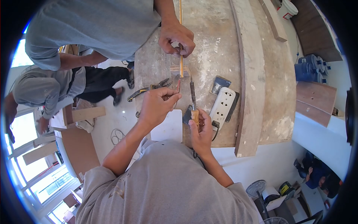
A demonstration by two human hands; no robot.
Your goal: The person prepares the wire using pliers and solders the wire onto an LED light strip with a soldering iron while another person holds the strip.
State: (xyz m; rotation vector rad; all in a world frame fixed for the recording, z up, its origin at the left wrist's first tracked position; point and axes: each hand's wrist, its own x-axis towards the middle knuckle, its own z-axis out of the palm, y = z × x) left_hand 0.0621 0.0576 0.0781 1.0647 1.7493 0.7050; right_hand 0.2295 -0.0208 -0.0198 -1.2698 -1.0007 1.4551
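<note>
My right hand (pixel 201 131) is wrapped around the wooden handle of a soldering iron (pixel 193 98), its tip pointing away from me. My left hand (pixel 159 103) pinches a thin reddish wire (pixel 178 86) near the lower end of a narrow yellow strip (pixel 181 64). A co-worker's hand (pixel 176 39) grips that strip from across the table. The iron's tip lies just right of the strip; contact cannot be made out. Left of the strip are pliers with yellow-and-black handles (pixel 138 93).
A white power strip (pixel 223 107) with a plug lies right of the iron, beside a dark blue box (pixel 220 85). A white board (pixel 167 126) sits at the worktable's (pixel 212 44) near edge. A long wooden plank (pixel 249 78) crosses the right side. People are nearby.
</note>
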